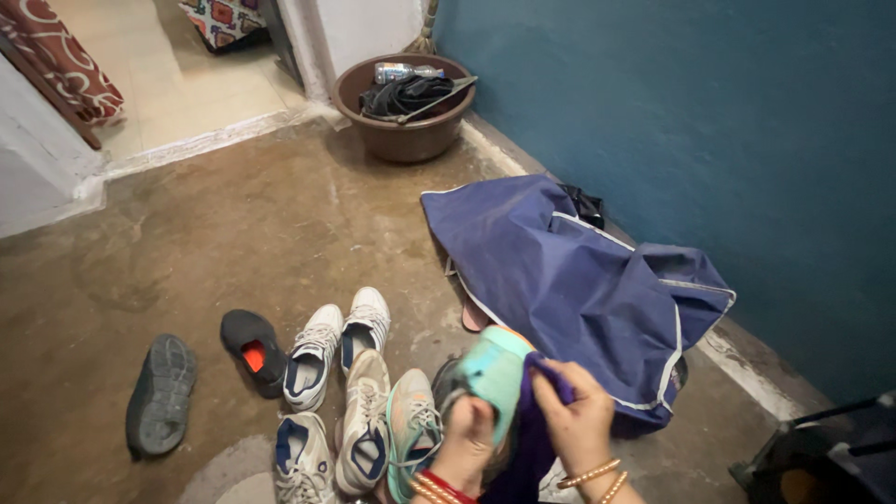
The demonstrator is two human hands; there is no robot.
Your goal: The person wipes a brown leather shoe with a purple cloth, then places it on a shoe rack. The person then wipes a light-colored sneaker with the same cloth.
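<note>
Mint-green sneaker: low centre of frame, held up over the shoe row.
Left hand: gripping the sneaker.
Right hand: pressing a purple cloth against it.
Navy fabric bag: right, along the blue wall.
Brown round tub: upper centre.

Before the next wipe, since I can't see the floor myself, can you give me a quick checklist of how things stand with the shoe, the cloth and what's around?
1. Left hand has a grip on the teal shoe: ok, fingers wrap its side.
2. Right hand holds the purple cloth against the shoe: ok.
3. Cloth covers the part being wiped: cannot tell, the hands hide the contact.
4. Other shoes out of the way: ok, the white sneakers and the dark insoles lie to the left, apart from the hands.
5. Blue bag clear of the hands: not ok, it lies right behind them.
</note>
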